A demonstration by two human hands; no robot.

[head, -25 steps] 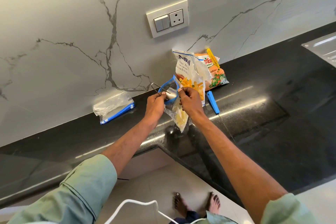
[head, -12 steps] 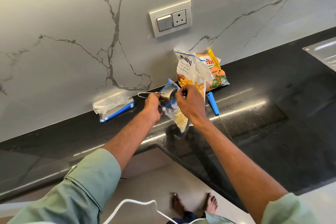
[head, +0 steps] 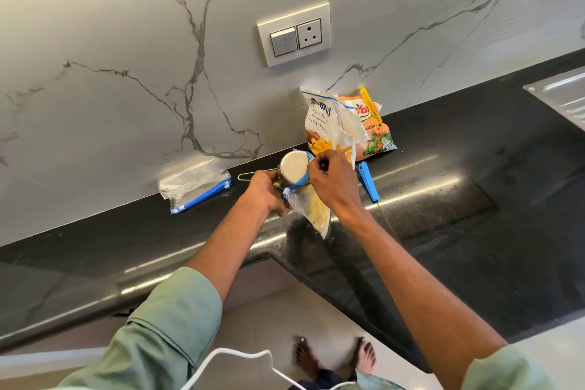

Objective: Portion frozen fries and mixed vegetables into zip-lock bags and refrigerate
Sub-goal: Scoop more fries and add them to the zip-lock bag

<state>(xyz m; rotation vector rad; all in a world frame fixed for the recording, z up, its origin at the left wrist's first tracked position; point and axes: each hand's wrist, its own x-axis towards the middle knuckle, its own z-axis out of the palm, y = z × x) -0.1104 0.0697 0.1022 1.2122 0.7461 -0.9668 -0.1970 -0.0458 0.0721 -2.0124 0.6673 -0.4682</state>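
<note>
Packets number two at the wall: a white fries packet (head: 319, 123) standing upright, and just behind it to the right an orange vegetable packet (head: 376, 136) with one yellow clip (head: 367, 103) on its top. One blue clip (head: 368, 182) lies flat on the black desk (head: 474, 231) just in front of them. One flat stack of spare bags (head: 196, 188) lies to my left by the wall; how many it holds I cannot tell. One zip-lock bag (head: 311, 210) hangs between my hands over the desk, with pale fries showing in its lower half.

My left grip (head: 267, 191) is curled round one steel cup (head: 292, 172). The cup is tipped with its base towards me and its mouth inside the bag's blue rim, and its wire handle pokes out to the left. My right grip (head: 332, 182) is pinched together on the rim's other side, just beside the cup, and hides the foot of the fries packet.

One switch plate (head: 294, 33) sits on the marble wall above. One steel sink (head: 563, 98) shows at the far right. My two bare feet (head: 305, 358) stand on the floor below, and one white cable (head: 240, 353) crosses the bottom edge.
</note>
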